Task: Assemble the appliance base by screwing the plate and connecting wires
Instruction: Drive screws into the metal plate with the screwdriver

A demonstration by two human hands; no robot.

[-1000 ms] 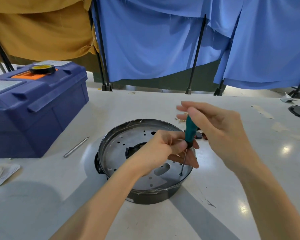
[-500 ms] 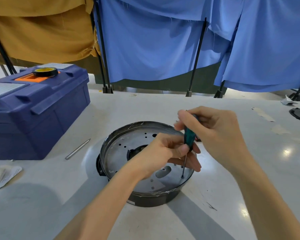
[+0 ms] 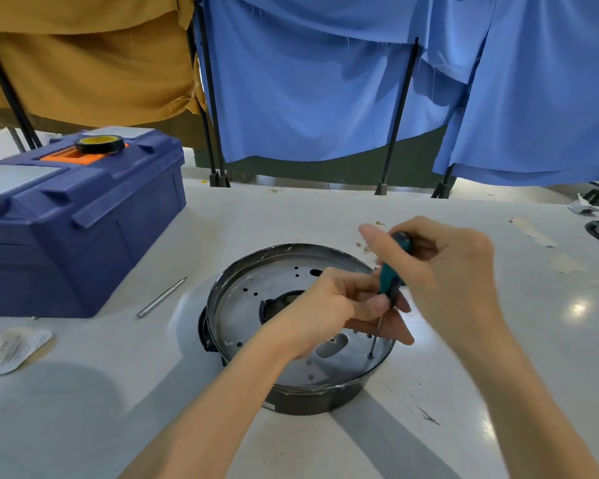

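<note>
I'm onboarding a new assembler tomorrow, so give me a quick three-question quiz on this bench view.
1. Where on the metal plate does the screwdriver tip sit? A) central opening B) a small hole near its near-right rim C) outside the rim
2. True or false: the roll of tape lies inside the plate.
3. Fill in: the right hand grips the screwdriver's ____ handle.
Key: 1 B; 2 false, it sits on the blue toolbox; 3 teal.
</note>
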